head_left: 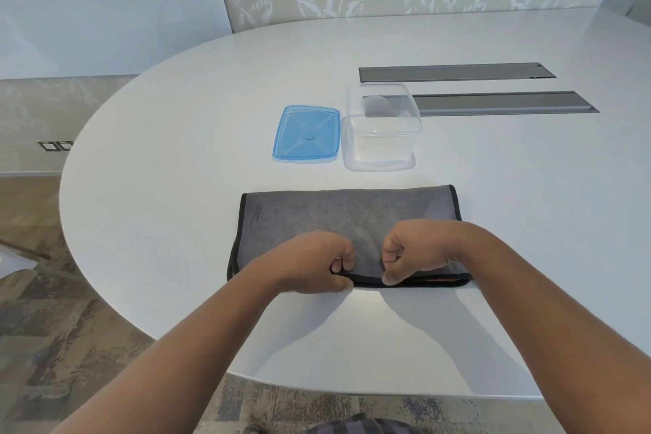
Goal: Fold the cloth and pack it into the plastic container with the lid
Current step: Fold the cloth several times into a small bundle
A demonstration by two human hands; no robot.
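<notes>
A grey cloth (338, 215) with black edging lies folded flat on the white table (176, 187), forming a wide rectangle. My left hand (317, 262) pinches its near edge left of the middle. My right hand (415, 250) pinches the same near edge just to the right, and the two hands sit close together. Beyond the cloth stands the clear plastic container (382, 130), uncovered and with nothing inside. Its blue lid (307, 134) lies flat on the table just to the container's left.
Two long grey cable slots (500, 103) are set into the table behind and to the right of the container. The rounded table edge curves along the left and the near side, with patterned floor below.
</notes>
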